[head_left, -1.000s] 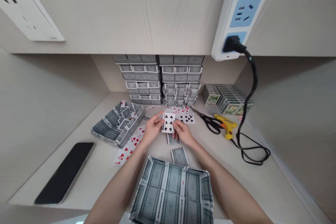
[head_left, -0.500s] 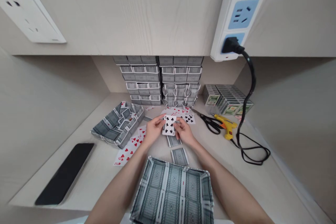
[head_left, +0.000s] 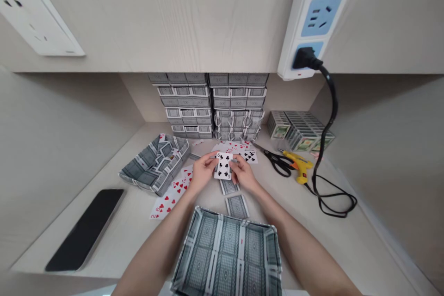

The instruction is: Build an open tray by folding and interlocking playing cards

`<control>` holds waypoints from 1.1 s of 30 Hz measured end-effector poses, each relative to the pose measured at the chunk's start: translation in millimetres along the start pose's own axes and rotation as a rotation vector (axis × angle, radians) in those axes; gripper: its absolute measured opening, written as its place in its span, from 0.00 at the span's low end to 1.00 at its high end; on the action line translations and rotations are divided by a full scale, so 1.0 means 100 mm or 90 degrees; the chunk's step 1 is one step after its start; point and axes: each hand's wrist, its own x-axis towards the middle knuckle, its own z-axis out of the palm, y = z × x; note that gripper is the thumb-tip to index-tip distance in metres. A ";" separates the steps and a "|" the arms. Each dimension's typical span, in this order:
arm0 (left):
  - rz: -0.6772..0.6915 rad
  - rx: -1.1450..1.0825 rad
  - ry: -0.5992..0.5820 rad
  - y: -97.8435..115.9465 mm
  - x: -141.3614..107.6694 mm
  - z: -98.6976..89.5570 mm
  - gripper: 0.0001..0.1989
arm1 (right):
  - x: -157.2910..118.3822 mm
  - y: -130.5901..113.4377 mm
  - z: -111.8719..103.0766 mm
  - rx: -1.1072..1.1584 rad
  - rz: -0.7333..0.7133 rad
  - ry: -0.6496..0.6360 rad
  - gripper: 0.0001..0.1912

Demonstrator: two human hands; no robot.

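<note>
Between my two hands I hold a six of clubs playing card [head_left: 224, 166], its face towards me. My left hand [head_left: 204, 169] pinches its left edge. On the right edge, my right hand [head_left: 243, 171] is closed the same way. Beneath the hands lie face-down playing cards [head_left: 237, 206]. A box made of grey-backed cards [head_left: 227, 249] sits between my forearms at the front. Partly under my left forearm, heart cards [head_left: 168, 200] are spread face up. More face-up cards [head_left: 248, 156] lie just behind my right hand.
A second card tray [head_left: 156, 162] and a black phone [head_left: 86, 229] are on the left. Stacked card boxes [head_left: 187, 101] stand at the back. To the right are scissors [head_left: 277, 162], a yellow glue gun [head_left: 301, 166] with a looped cord, and packed card decks [head_left: 301, 129]. A plugged-in power strip [head_left: 312, 23] hangs above.
Almost nothing differs. Both hands keep the six of clubs in the same place, and the view has shifted very slightly.
</note>
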 end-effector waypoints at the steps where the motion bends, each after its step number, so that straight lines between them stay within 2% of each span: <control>1: -0.001 -0.001 -0.001 0.00 0.00 0.00 0.18 | 0.00 0.00 0.00 -0.002 0.000 0.000 0.16; 10: 0.013 0.017 0.000 0.01 -0.01 0.03 0.18 | 0.00 -0.01 0.00 0.002 0.004 -0.012 0.16; 16: 0.064 0.095 0.001 0.01 -0.07 0.07 0.10 | -0.01 -0.01 -0.01 0.035 0.011 -0.030 0.15; 21: 0.062 0.090 -0.002 -0.01 -0.10 0.09 0.14 | -0.01 -0.01 -0.02 0.085 0.020 -0.046 0.15; 25: 0.070 0.095 0.006 -0.02 -0.09 0.10 0.13 | 0.00 -0.01 -0.02 0.077 0.030 -0.047 0.15; 33: 0.070 0.079 0.009 -0.01 -0.11 0.13 0.12 | -0.01 0.02 0.01 0.108 0.031 -0.005 0.15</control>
